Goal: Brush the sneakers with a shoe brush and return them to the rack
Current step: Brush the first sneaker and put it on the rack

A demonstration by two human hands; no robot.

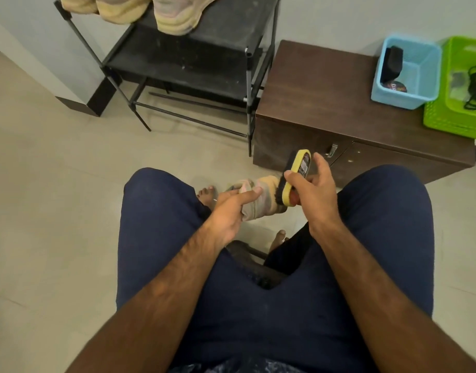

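Holding a pale beige-and-grey sneaker (267,185) low between the knees, the left grip (231,211) curls round it while the right grip (317,196) clasps a yellow-backed, dark-bristled brush (298,168) against it.

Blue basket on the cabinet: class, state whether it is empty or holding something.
Holding things: the blue basket contains a dark block and a round tin.

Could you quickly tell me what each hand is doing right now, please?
Left hand: closed on the sneaker, holding it between the knees.
Right hand: closed on the shoe brush, bristles against the sneaker.
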